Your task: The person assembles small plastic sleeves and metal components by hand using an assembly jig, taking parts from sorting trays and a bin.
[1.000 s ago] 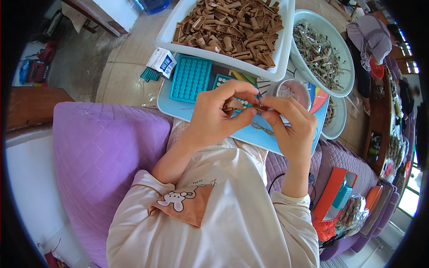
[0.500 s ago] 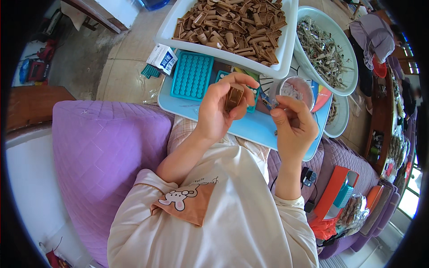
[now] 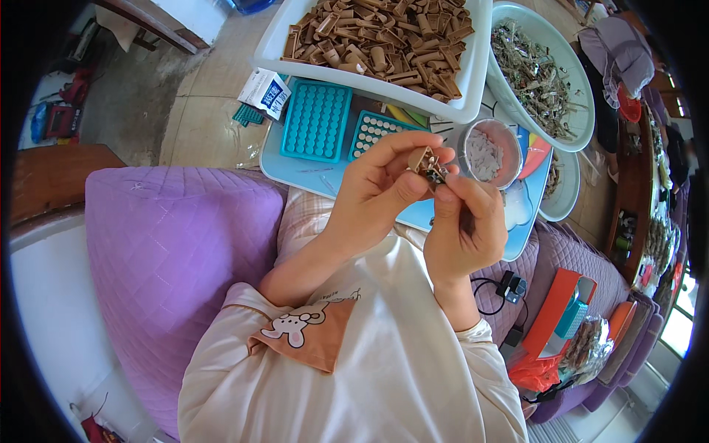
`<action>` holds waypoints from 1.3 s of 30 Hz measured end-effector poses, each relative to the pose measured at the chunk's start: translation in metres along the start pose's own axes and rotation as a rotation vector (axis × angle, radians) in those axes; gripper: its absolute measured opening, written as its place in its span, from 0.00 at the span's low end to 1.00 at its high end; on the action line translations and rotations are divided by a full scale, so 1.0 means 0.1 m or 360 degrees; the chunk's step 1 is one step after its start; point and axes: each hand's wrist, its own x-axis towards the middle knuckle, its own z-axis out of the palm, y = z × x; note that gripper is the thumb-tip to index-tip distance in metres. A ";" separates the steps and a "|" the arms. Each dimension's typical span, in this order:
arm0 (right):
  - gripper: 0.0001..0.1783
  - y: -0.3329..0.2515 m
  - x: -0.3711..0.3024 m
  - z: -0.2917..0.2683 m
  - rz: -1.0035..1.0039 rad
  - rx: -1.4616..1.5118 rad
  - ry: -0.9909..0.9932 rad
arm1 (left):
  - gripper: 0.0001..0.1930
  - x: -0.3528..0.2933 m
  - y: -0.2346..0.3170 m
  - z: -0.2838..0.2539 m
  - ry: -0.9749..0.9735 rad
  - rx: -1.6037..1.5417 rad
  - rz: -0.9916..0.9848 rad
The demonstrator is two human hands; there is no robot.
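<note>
Above the blue desk [image 3: 297,169], the left hand [image 3: 375,186] is grasping a brown casing [image 3: 419,158], its long axis unclear, while the right hand [image 3: 470,227], lying farther from it, is pinching at small metallic parts [image 3: 434,175] along its right-hand side.

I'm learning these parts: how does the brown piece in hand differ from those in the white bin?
The held brown piece is in the left hand; the binned brown pieces lie loosely heaped in the white bin. The held brown piece has small dark and silvery parts showing; the binned brown pieces mostly look bare. Both are brown.
</note>
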 end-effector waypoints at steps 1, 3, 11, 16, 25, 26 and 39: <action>0.08 0.00 -0.01 -0.01 0.0002 -0.0003 -0.0001 | 0.21 0.00 0.00 -0.01 -0.0033 0.0044 0.0016; 0.09 -0.01 -0.03 -0.04 0.0028 -0.0006 -0.0098 | 0.20 0.00 0.01 -0.02 -0.0044 0.0136 0.0070; 0.09 0.00 0.00 -0.08 -0.0075 -0.0058 -0.0145 | 0.25 0.00 0.01 -0.07 -0.0039 0.0449 0.0030; 0.07 0.04 0.02 -0.11 -0.0125 -0.0143 -0.0393 | 0.21 0.00 0.01 -0.02 0.0066 0.0084 -0.0147; 0.08 0.08 -0.08 -0.17 0.0403 0.0051 -0.0422 | 0.15 0.01 0.08 0.05 0.0265 0.0464 -0.0212; 0.08 0.08 -0.10 -0.17 0.0535 0.0138 -0.0437 | 0.15 0.00 0.08 0.06 0.0265 0.0464 -0.0213; 0.19 0.13 -0.07 -0.15 0.0882 0.0228 -0.0655 | 0.15 -0.02 -0.02 0.02 0.0466 -0.0323 -0.0423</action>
